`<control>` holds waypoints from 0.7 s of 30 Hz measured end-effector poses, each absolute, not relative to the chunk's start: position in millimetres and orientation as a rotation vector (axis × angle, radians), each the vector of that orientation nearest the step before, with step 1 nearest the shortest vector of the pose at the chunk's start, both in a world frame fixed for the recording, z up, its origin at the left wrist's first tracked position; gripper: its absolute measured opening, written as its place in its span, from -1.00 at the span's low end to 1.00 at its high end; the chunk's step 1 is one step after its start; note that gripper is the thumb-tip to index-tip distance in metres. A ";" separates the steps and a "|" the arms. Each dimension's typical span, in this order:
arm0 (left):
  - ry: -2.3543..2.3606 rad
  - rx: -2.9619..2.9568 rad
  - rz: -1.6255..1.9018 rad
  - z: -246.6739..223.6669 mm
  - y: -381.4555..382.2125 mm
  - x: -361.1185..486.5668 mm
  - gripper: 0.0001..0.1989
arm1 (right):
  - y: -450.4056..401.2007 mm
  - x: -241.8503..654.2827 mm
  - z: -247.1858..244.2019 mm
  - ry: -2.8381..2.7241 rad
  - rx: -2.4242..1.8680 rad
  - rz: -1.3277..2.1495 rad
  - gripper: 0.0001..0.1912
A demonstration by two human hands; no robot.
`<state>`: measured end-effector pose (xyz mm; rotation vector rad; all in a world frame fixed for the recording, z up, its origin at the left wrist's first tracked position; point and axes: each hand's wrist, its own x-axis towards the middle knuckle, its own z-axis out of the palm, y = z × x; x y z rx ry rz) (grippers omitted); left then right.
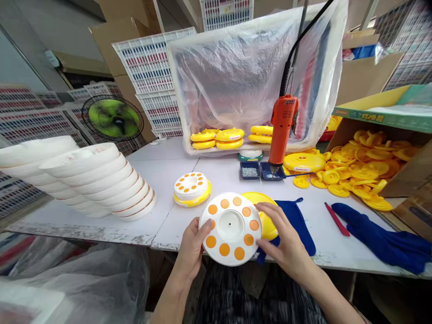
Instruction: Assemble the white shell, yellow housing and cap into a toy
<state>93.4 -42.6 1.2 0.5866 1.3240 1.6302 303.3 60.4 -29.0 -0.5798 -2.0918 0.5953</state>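
Note:
A round white disc with orange dots (230, 223) and a recessed centre with a small dark hole is tilted up towards me above the table's front edge. My left hand (193, 243) is closed on its left rim, thumb on the face. At the right rim, my right hand (281, 234) curves its thumb and fingers against the edge. Behind the disc lies a yellow round part (266, 216), partly hidden, on a blue cloth (299, 225). Another dotted white disc (191, 183) sits on a yellow base (195, 200) to the left.
An orange electric screwdriver (283, 126) hangs over dark blue trays (250, 171) of small metal parts. Stacked white rings (111, 184) stand left. Loose yellow parts (354, 166) spill from a carton at right, near a red tool (337, 219) and a blue sleeve (381, 238).

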 end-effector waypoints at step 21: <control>1.363 0.766 1.286 -35.4 -29.9 107.2 -0.57 | 59.6 427.8 -46.4 -1.976 -0.886 0.759 -0.36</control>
